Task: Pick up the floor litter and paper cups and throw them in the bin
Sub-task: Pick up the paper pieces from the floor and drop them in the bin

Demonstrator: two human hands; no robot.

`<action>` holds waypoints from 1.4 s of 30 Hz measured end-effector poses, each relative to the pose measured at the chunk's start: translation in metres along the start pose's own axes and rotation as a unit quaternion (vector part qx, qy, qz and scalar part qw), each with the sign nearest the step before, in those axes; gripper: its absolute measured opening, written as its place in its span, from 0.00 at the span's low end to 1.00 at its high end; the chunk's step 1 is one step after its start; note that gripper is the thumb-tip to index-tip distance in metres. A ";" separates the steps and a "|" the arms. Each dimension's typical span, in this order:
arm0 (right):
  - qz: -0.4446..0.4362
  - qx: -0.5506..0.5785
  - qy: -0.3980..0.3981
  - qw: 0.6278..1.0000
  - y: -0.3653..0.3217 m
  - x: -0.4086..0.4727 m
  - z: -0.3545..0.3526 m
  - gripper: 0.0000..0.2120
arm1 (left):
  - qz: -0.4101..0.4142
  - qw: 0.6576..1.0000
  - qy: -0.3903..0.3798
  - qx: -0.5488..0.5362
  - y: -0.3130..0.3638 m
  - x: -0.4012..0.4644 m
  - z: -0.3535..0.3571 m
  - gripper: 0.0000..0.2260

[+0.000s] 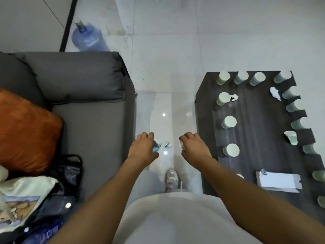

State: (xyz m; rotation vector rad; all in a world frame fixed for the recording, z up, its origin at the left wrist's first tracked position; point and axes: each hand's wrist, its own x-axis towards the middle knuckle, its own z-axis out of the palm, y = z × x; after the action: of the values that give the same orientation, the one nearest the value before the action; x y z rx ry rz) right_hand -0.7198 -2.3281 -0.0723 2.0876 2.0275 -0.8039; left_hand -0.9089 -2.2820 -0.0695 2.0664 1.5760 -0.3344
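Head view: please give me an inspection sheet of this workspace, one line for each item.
Surface: pale glossy tiled floor; dark coffee table at right.
Job's things: many paper cups stand along the table edges; one small scrap lies on the floor; no bin in view.
Clutter: white crumpled tissues and a white pad on the table.
Grippers: left hand holds bluish litter; right hand is curled, possibly round something pale.
Cables: nothing seen.
Surroundings: grey sofa with orange cushion, bags, blue water bottle.
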 end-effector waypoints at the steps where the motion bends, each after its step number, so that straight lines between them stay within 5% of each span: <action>1: 0.006 0.002 0.003 1.000 0.003 0.015 -0.011 0.22 | 0.004 1.000 -0.001 0.002 0.001 0.016 -0.011 0.29; 23: 0.194 0.155 0.120 0.961 0.086 0.349 -0.237 0.21 | 0.211 0.967 -0.032 0.137 0.069 0.437 -0.263 0.28; 42: 0.351 0.227 0.184 0.889 0.402 0.535 -0.440 0.22 | 0.365 0.905 -0.059 0.209 0.404 0.780 -0.375 0.28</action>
State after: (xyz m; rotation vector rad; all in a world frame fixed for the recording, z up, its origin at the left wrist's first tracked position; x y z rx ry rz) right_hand -0.2304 -1.6942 -0.0471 3.1355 1.0467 -0.8254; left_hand -0.3377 -1.5177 -0.0350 2.7201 0.5935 -0.5286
